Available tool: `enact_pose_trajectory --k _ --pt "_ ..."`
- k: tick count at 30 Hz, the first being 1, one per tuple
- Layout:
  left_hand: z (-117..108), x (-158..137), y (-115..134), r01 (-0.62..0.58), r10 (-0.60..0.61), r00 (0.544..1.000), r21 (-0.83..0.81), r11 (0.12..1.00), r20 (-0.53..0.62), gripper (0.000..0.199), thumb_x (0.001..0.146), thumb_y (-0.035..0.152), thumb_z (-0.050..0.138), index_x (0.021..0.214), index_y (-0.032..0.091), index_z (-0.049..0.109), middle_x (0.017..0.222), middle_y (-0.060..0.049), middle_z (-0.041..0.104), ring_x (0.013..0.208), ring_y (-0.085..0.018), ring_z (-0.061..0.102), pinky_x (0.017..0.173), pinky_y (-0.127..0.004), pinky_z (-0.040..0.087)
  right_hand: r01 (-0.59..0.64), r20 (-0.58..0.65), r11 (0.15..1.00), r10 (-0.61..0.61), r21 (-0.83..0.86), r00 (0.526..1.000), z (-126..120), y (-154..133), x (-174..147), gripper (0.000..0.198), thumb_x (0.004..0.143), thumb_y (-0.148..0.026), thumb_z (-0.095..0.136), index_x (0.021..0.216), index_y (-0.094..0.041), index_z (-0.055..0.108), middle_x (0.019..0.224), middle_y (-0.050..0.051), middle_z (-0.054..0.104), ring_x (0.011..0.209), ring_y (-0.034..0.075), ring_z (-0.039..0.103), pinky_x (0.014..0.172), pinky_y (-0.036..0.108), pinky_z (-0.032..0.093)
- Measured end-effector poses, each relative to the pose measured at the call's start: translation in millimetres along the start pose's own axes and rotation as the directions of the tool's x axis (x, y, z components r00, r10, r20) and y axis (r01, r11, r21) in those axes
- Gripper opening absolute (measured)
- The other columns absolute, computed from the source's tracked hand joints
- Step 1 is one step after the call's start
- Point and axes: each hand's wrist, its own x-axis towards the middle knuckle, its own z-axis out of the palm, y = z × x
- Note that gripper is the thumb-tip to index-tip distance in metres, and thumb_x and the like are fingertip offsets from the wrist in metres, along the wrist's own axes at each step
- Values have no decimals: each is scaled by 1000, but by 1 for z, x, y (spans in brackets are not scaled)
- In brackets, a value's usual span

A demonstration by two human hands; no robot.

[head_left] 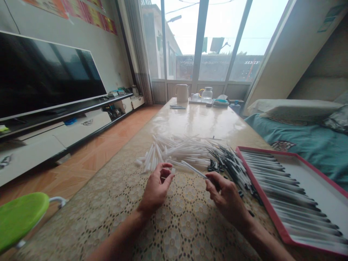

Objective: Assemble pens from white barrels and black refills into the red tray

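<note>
Above the patterned tabletop, my left hand [157, 185] is closed in a pinch, with a small whitish piece [173, 170] at its fingertips; its kind is unclear. My right hand [223, 194] grips the end of a slim white pen barrel [193, 169], which points up and left. Just beyond both hands lies a loose pile of white pen barrels [179, 150]. Dark-tipped pen refills [228, 159] are heaped to the right of it. Small black pen parts [214, 166] sit between the pile and the refills.
A red-rimmed tray [284, 232] with a row of pens [288, 195] lies at the right. At the table's far end stand a white kettle [182, 93], a glass jug [207, 94] and a tissue pack [220, 101]. A green stool [24, 217] is at the left.
</note>
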Motion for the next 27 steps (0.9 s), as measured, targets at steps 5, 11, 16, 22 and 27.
enact_pose_trajectory --k 5,11,16,22,27 --pt "3 2 0 297 -287 952 -529 795 105 26 73 17 69 97 13 60 75 -3 65 69 -10 61 67 -19 49 93 -87 987 -105 -134 991 -1 -3 -5 11 82 -21 46 79 -18 57 59 -2 51 53 12 48 53 24 35" --pt "5 1 2 373 -383 914 -653 660 135 17 75 7 65 86 13 54 77 -8 70 69 -13 67 70 -22 55 154 -90 974 -170 -164 981 0 -3 -7 9 78 -17 46 77 -18 55 57 -5 45 50 10 43 51 23 31" --pt "8 -2 2 385 -366 916 -626 679 166 19 74 10 68 86 14 53 73 -5 69 69 -13 67 70 -23 55 153 -63 972 -166 -177 984 1 -2 -7 9 79 -16 46 77 -18 55 58 -5 45 51 10 43 52 23 31" --pt "8 -3 -3 403 -324 915 -564 721 239 23 74 20 70 85 15 51 73 -5 69 63 -11 65 57 -18 50 199 34 956 -196 -214 980 -4 0 -4 9 83 -18 46 80 -19 54 61 -4 48 53 10 46 55 23 32" --pt "13 -6 -6 388 -249 913 -502 773 322 24 71 23 71 84 15 53 68 -3 69 57 -11 63 50 -17 46 325 229 835 -245 -444 942 -8 3 -1 17 90 -31 46 78 -21 54 66 -1 58 58 13 53 55 26 27"
